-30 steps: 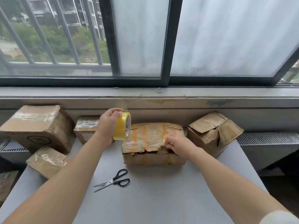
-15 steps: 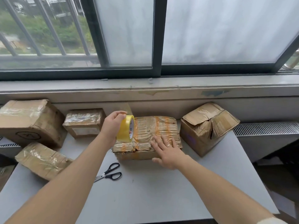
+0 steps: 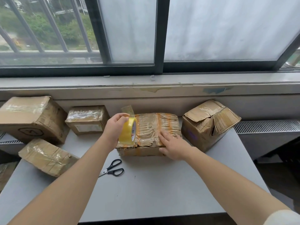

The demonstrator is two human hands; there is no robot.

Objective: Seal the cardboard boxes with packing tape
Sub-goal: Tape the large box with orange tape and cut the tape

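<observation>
Taped box (image 3: 151, 125): centre of desk (image 3: 162, 192), top covered in tape.
Left hand (image 3: 113, 129): fingers curled round yellow tape roll (image 3: 128, 133), roll upright at the box's 9 o'clock edge.
Right hand (image 3: 173, 147): fingers straight, slightly spread, flat on box top, toward 5 o'clock.
Scissors (image 3: 113, 168): on desk, 7 o'clock of box, apart.
Crumpled box (image 3: 209, 124): 3 o'clock, just beside.

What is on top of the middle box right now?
The right hand lies flat on the middle box, over wrinkled tape layers. The left hand holds the tape roll at its left end, hiding that corner.
</observation>
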